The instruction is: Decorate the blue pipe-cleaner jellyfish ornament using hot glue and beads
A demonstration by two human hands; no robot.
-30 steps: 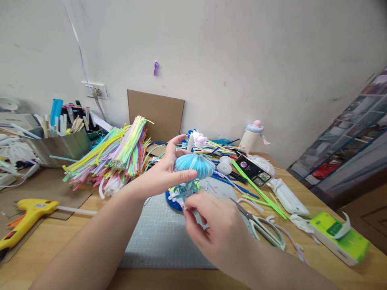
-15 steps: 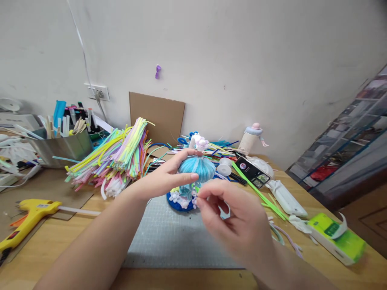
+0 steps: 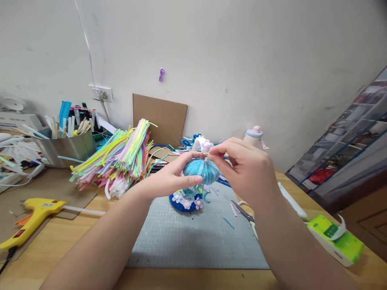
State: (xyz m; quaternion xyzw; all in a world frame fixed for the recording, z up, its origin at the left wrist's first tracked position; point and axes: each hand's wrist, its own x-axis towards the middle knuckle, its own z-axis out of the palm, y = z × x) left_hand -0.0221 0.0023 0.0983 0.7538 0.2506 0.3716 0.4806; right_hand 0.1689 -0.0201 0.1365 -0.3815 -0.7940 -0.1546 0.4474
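Note:
A light blue fuzzy dome [image 3: 199,170], ribbed like a jellyfish cap, stands over a dark blue round base [image 3: 180,206] with white and lilac flowers. My left hand [image 3: 175,173] wraps its thumb and fingers around the dome's left side. At the dome's top, my right hand [image 3: 242,163] pinches thumb and forefinger together; what lies between the fingertips is too small to make out. Just behind them is a white curved stem with a lilac flower [image 3: 207,145]. A small blue crescent [image 3: 207,197] hangs below the dome's right edge.
The grey cutting mat [image 3: 181,245] carries scissors [image 3: 246,213] and small offcuts. Left are a yellow glue gun [image 3: 36,213], a bundle of coloured pipe cleaners [image 3: 121,157] and a metal tub [image 3: 66,151] of sticks. A green and white box [image 3: 335,239] lies at right.
My right hand has moved up from in front of the base to the top of the dome, uncovering the scissors and the crescent. My left hand keeps its hold on the dome.

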